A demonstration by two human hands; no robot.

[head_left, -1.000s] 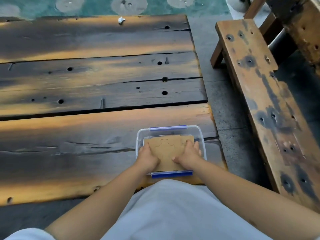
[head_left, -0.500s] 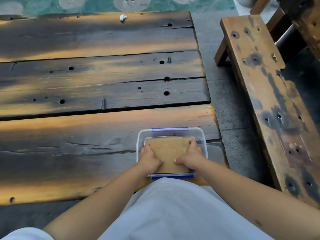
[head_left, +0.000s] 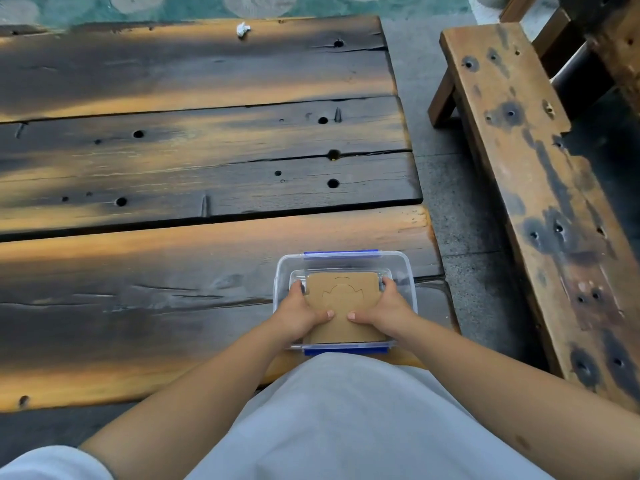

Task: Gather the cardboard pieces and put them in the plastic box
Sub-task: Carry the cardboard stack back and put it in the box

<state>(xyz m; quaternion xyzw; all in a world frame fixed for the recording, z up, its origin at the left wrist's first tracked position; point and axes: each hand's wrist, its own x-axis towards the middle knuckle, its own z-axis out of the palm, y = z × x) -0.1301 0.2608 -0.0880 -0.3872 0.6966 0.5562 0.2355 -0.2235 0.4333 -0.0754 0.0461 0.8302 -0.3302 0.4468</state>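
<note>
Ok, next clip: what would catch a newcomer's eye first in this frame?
Both hands, left hand and right hand, grip a stack of cardboard pieces inside the clear plastic box with blue clips, at the near right corner of the table. Around it spreads the charred, hole-pocked plank table, with a matching scorched bench to the right.

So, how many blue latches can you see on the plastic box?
2. One blue latch is on the far rim; the other blue latch is on the near rim, below both hands. Side latches, if any, are not visible.
</note>
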